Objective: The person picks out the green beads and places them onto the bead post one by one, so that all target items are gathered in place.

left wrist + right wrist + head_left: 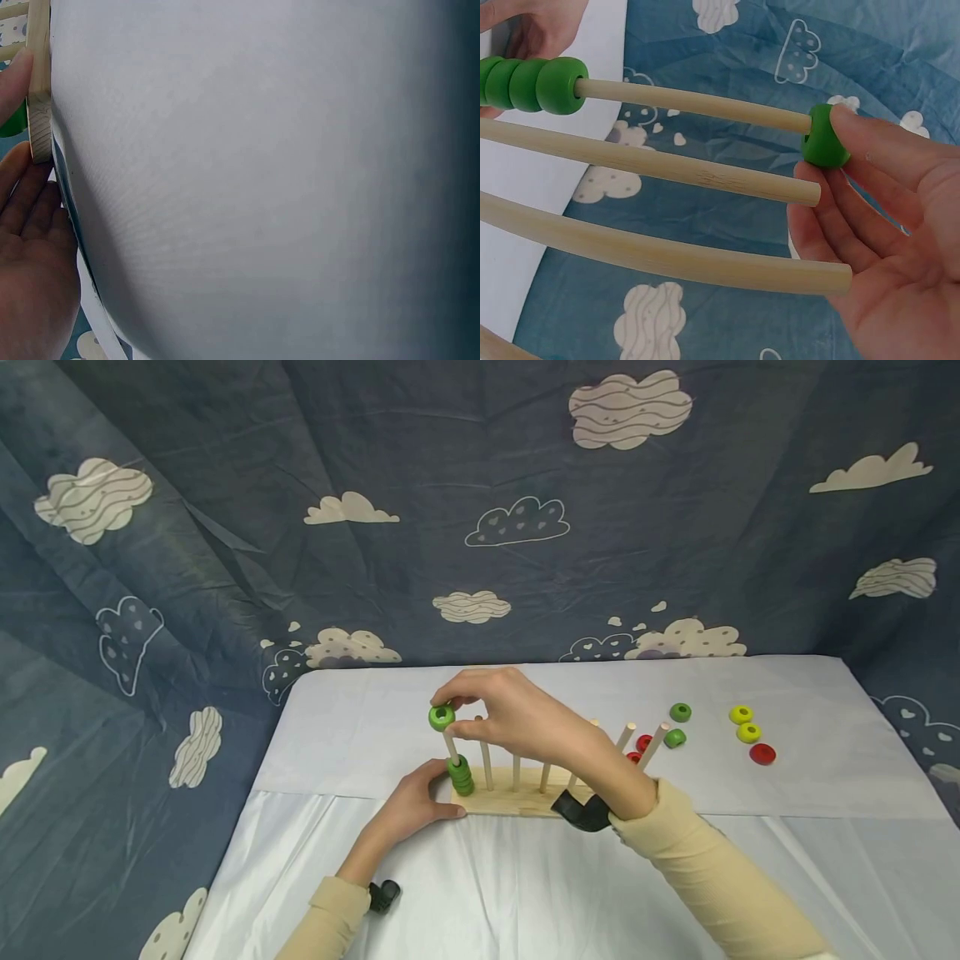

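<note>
My right hand (525,714) pinches a green bead (442,717) between thumb and fingers at the top of the leftmost peg. In the right wrist view the peg's tip meets that bead (826,136). Lower on the same peg sits a stack of several green beads (461,777). The peg stands in a wooden base (498,803) that carries a row of pale wooden pegs (486,764). My left hand (408,806) holds the base's left end, thumb at the front edge and fingers at the far side. In the left wrist view the base's end (40,127) lies between thumb and fingers.
On the white cloth to the right lie green beads (680,712), yellow beads (748,732) and a red bead (762,754). More red beads (644,743) show behind the right-hand pegs. A dark cloud-patterned curtain (420,568) hangs behind the table.
</note>
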`<state>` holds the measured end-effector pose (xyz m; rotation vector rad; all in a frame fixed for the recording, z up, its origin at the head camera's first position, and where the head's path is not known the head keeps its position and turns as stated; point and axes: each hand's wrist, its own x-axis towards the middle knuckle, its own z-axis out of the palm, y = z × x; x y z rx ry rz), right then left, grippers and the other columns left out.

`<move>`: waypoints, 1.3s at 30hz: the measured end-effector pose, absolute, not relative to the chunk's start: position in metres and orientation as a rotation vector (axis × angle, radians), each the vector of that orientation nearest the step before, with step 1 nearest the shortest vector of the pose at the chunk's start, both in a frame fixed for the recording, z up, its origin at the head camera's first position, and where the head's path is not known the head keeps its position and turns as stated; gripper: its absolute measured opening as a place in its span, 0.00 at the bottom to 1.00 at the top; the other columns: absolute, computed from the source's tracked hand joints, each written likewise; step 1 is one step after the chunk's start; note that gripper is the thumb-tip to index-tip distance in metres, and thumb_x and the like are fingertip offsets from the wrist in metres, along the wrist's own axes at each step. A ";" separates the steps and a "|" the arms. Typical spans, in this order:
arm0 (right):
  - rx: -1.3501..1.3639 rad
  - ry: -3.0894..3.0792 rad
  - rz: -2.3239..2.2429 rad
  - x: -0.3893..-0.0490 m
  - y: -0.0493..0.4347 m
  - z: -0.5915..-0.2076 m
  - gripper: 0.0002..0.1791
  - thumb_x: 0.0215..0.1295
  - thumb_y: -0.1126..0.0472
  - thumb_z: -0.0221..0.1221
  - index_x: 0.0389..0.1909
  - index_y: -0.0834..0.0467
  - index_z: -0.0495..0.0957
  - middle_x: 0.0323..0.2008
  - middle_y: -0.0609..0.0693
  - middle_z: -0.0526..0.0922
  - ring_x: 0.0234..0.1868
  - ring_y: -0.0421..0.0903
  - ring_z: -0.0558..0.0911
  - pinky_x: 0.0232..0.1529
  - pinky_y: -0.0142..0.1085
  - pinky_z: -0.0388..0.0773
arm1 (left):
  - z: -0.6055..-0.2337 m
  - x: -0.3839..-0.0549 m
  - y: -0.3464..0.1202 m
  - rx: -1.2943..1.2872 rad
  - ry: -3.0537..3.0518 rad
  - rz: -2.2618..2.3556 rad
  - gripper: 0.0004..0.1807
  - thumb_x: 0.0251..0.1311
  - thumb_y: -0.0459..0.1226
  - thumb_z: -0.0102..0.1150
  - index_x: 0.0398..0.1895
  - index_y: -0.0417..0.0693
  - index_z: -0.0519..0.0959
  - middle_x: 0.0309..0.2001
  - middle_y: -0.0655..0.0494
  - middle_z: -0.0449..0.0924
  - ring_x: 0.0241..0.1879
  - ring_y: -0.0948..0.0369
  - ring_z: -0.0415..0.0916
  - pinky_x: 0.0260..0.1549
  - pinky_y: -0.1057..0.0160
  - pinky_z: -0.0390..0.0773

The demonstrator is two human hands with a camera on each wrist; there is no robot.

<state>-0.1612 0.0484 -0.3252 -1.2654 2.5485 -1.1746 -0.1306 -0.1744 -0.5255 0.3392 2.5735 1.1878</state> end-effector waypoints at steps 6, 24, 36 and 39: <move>-1.252 2.550 -1.117 -0.161 0.046 -0.324 0.15 0.58 0.62 0.68 0.47 0.52 0.81 0.41 0.36 0.81 0.44 0.33 0.78 0.46 0.30 0.76 | -0.525 -0.131 -0.174 0.326 2.569 1.187 0.40 0.46 0.49 0.74 0.65 0.56 0.70 0.62 0.60 0.72 0.68 0.56 0.61 0.67 0.48 0.59; -1.204 2.563 -1.079 -0.157 0.051 -0.324 0.18 0.61 0.63 0.65 0.52 0.51 0.80 0.46 0.38 0.81 0.49 0.35 0.78 0.48 0.33 0.77 | -0.527 -0.131 -0.174 0.334 2.578 1.197 0.38 0.45 0.48 0.75 0.62 0.57 0.72 0.61 0.61 0.72 0.68 0.58 0.62 0.68 0.49 0.59; -1.397 2.574 -1.303 -0.137 0.065 -0.325 0.18 0.59 0.66 0.66 0.51 0.54 0.80 0.48 0.38 0.81 0.48 0.33 0.77 0.48 0.30 0.77 | -0.526 -0.130 -0.174 0.338 2.582 1.197 0.38 0.45 0.48 0.76 0.62 0.57 0.72 0.61 0.60 0.73 0.67 0.57 0.62 0.67 0.49 0.60; -1.448 2.557 -1.352 -0.130 0.069 -0.327 0.19 0.58 0.66 0.67 0.51 0.54 0.80 0.49 0.40 0.81 0.50 0.35 0.78 0.49 0.30 0.77 | -0.525 -0.130 -0.174 0.338 2.593 1.182 0.38 0.45 0.47 0.76 0.63 0.58 0.72 0.61 0.61 0.73 0.67 0.57 0.62 0.67 0.49 0.60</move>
